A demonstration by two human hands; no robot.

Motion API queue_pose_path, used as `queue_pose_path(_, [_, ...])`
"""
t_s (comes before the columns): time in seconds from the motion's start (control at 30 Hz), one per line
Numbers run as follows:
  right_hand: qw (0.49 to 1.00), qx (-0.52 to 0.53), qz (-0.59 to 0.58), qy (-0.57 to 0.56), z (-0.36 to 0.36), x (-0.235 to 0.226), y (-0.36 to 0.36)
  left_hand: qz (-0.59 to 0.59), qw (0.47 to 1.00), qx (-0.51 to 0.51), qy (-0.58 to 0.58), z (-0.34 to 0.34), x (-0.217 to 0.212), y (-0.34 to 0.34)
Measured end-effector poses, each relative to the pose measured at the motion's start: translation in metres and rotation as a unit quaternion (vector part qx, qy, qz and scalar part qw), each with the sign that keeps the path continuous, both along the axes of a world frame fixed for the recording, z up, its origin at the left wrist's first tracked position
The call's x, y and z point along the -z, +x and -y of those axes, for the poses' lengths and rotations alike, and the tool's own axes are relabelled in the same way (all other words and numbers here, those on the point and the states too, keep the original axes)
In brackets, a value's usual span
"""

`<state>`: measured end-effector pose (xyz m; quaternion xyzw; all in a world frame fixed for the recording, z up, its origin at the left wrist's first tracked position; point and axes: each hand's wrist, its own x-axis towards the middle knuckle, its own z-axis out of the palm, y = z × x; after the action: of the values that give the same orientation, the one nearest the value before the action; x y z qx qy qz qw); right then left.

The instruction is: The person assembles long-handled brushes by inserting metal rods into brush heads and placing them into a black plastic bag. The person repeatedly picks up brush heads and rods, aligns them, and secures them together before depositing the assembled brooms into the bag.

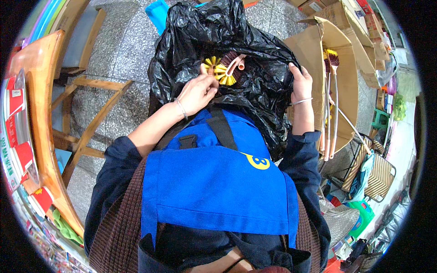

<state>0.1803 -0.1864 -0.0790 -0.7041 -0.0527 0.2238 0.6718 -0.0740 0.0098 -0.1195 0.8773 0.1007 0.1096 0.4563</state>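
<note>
A large black plastic bag [191,34] lies gathered in front of me, its mouth facing up. Inside it are brushes [227,75] with yellow and dark brown bristles and pale pink plastic heads. My left hand [199,93] reaches over the bag's near edge, fingers closed on the yellow bristles of a brush; its fingertips are partly hidden. On the other side, my right hand [301,84] pinches the bag's right rim between thumb and fingers. How many brushes lie deeper in the bag is hidden by its folds.
To the right stands an open cardboard box [302,48] with several long-handled brushes [333,91] leaning in it. A wooden table [43,82] and a wooden frame [98,118] are on the left. Farther right is a striped folding chair [378,177]. Speckled floor [123,45] shows between.
</note>
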Motion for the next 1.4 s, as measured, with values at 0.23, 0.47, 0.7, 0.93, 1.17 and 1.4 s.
queue_pose_path(0.23, [0.941,0.023,0.279,-0.188,0.001,0.002,-0.014,-0.085,0.991,-0.074,0.069,-0.001,0.014,0.055])
queue_pose_path(0.47, [0.732,0.01,0.612,-0.298,-0.017,-0.03,-0.066,-0.199,0.965,-0.133,0.11,0.012,0.038,0.081])
queue_pose_path(0.7, [0.848,-0.193,0.445,-0.215,-0.042,0.005,-0.091,-0.223,0.966,-0.119,0.052,-0.008,0.065,0.085])
queue_pose_path(0.93, [0.8,-0.224,0.445,-0.334,-0.083,0.055,-0.065,-0.152,0.978,-0.093,0.106,0.001,0.082,0.068])
queue_pose_path(1.17, [0.686,-0.266,0.53,-0.422,-0.085,0.094,-0.068,-0.072,0.989,-0.109,0.07,-0.001,0.088,0.06])
queue_pose_path(1.4, [0.714,-0.262,0.54,-0.36,-0.061,0.076,-0.088,-0.029,0.991,-0.03,0.131,-0.005,0.055,0.023])
